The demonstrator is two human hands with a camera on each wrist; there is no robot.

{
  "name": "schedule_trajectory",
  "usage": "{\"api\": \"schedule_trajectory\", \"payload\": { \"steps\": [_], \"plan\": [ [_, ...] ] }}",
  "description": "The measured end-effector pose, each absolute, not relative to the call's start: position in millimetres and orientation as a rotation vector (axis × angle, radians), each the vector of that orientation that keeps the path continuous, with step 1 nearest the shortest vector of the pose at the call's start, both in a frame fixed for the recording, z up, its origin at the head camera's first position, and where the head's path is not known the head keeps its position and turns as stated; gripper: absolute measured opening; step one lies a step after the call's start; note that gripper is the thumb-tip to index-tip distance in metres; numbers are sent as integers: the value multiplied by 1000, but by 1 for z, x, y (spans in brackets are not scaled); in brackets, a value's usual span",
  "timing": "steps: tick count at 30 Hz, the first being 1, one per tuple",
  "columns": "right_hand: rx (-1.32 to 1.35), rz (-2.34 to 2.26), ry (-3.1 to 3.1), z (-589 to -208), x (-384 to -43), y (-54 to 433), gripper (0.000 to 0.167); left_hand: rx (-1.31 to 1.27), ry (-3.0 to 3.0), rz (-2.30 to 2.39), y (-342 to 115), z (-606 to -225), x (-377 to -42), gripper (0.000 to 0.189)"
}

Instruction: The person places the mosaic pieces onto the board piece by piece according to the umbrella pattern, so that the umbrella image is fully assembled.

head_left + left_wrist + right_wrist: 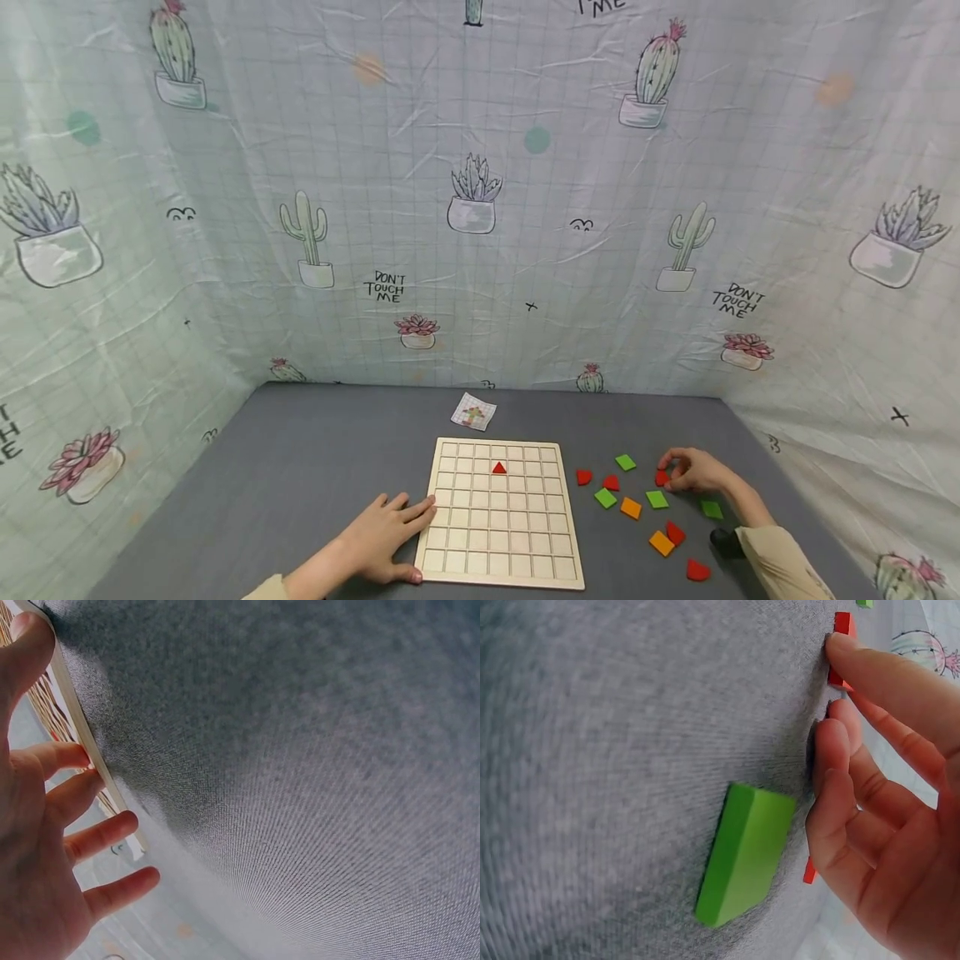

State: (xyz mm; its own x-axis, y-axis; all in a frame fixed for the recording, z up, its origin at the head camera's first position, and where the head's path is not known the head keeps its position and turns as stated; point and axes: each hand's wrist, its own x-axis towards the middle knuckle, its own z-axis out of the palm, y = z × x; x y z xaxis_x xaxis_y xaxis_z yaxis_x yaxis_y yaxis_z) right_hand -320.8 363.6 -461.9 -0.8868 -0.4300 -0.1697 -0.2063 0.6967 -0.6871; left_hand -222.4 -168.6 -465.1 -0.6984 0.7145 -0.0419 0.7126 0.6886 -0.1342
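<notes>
A square wooden board (pixel 453 563) marked with a grid lies on the grey table, with one red triangle (pixel 499 469) in an upper square. My left hand (pixel 381 537) rests along its left edge with fingers spread; in the left wrist view the thumb and fingertips (pixel 73 754) are right at the board's rim. Right of the board, my right hand (pixel 700 472) pinches a small red piece (pixel 662 478) between thumb and forefinger, low over the table. The right wrist view shows the thumb against this red piece (pixel 842 628), while the other fingers curl inward. A green piece (pixel 754 855) lies below that hand.
Several loose green, orange and red pieces lie right of the board, among them a green square (pixel 626 462), an orange square (pixel 631 507) and a red piece (pixel 697 570). A small picture card (pixel 473 412) lies behind the board. Patterned sheets (pixel 480 317) enclose the table.
</notes>
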Motion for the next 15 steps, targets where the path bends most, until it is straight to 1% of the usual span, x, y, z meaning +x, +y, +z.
{"api": "schedule_trajectory", "payload": {
  "steps": [15],
  "plan": [
    [-544,-1072,2564,-467,-320,366,27,-1235,-2807,204,-172,-472,-225,86]
  ]
}}
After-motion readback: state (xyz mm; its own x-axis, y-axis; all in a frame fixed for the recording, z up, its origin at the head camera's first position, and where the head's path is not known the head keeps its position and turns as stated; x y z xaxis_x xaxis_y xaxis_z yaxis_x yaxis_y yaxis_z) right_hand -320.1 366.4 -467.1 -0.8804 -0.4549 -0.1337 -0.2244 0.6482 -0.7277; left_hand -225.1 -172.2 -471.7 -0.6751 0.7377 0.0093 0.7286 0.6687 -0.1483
